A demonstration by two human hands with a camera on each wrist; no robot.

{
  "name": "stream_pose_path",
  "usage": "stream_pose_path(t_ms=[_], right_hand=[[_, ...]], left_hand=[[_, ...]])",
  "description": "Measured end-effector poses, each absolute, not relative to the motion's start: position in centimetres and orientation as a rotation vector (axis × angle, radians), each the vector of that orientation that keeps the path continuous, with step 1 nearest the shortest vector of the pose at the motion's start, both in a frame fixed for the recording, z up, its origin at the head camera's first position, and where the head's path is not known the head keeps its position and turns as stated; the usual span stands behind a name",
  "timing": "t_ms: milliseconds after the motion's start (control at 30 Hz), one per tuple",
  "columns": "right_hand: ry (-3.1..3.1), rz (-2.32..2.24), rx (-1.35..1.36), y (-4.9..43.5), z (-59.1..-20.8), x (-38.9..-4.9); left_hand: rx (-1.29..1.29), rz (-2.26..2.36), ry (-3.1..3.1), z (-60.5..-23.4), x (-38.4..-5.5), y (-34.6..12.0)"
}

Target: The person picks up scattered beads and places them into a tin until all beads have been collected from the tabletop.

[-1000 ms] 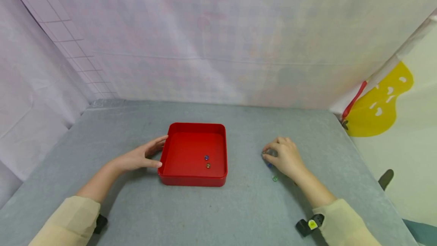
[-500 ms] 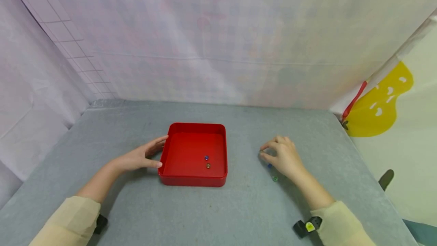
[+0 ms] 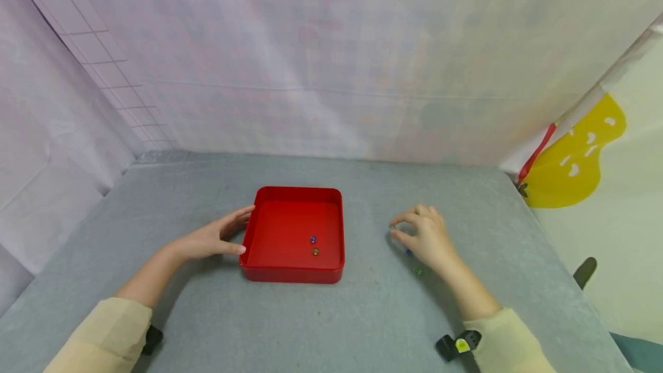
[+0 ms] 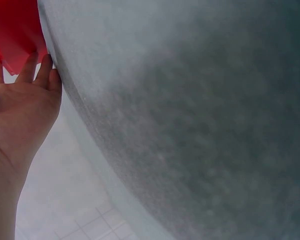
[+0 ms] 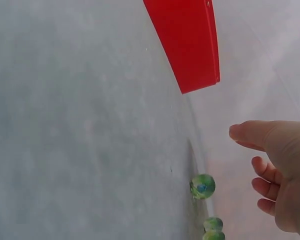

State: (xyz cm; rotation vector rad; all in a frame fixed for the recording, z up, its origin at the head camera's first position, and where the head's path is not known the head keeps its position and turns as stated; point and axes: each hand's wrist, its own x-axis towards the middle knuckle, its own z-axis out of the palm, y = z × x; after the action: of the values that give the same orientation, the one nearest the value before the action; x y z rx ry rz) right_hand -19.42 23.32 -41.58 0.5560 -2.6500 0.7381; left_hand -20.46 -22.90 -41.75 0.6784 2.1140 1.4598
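A square red tray [image 3: 293, 274] with low walls stands on the grey tabletop. One blue marble [image 3: 313, 239] and one amber marble [image 3: 316, 252] lie inside it. My left hand [image 3: 212, 239] touches the tray's left wall, thumb and fingers spread and fairly straight; the left wrist view shows its fingertips against the red side. To the tray's right, my right hand [image 3: 429, 237] pinches a small marble [image 3: 392, 227] between thumb and forefinger, raised off the table. Beneath that hand lie a partly hidden blue marble [image 3: 408, 252] and a green marble [image 3: 417, 271].
In the right wrist view, a green-patterned marble [image 5: 202, 186] rests on the table, with more behind it. A pale curtain [image 3: 331, 73] hangs along the table's far edge. A yellow printed shape [image 3: 575, 160] marks the right-hand cloth.
My right hand has lifted the pinched marble and shifted slightly left toward the tray. My left hand, the tray and the marbles inside it have stayed put.
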Motion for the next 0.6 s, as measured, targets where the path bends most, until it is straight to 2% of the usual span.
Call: stream_pose_path(t_ms=[600], right_hand=[[-2.546, 0.874, 0.566, 21.2, -41.1, -19.0]], left_hand=[[0.66, 1.459, 2.12, -41.5, -20.3, -22.7]])
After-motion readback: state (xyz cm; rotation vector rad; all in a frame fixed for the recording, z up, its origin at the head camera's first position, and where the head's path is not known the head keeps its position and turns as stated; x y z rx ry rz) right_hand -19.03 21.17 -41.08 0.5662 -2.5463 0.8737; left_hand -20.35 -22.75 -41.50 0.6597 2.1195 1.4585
